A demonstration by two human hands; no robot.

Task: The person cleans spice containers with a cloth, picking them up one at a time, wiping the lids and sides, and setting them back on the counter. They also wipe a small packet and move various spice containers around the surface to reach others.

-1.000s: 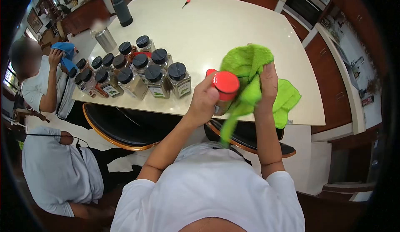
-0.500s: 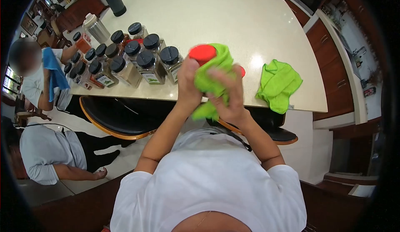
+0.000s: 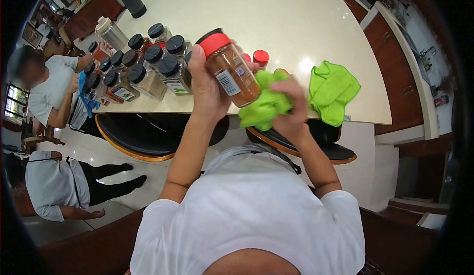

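Observation:
My left hand [image 3: 205, 80] is wrapped round a clear spice jar [image 3: 234, 79] with a red band and black top, tilted, with orange-brown powder inside and a barcode label facing me. Against the lower right of the jar is a bright green cloth [image 3: 266, 104], bunched in my right hand [image 3: 292, 102], which is slightly blurred. Behind the hands, a small red-capped container [image 3: 260, 57] stands on the table, partly hidden by the cloth. Just left of my left hand are several black-lidded spice jars [image 3: 177, 77].
A second green cloth [image 3: 333, 92] hangs over the front edge of the cream table [image 3: 276, 13]. A dark bottle [image 3: 132, 0] and a clear pitcher [image 3: 111, 33] stand at the back left. Chairs [image 3: 140, 136] are below the edge. Two other people are at left, one holding a blue cloth [image 3: 85, 97].
The jar, wrapped in the cloth before, now shows its side and label. My right hand and the cloth have moved down and right. The person at left has lowered the blue cloth.

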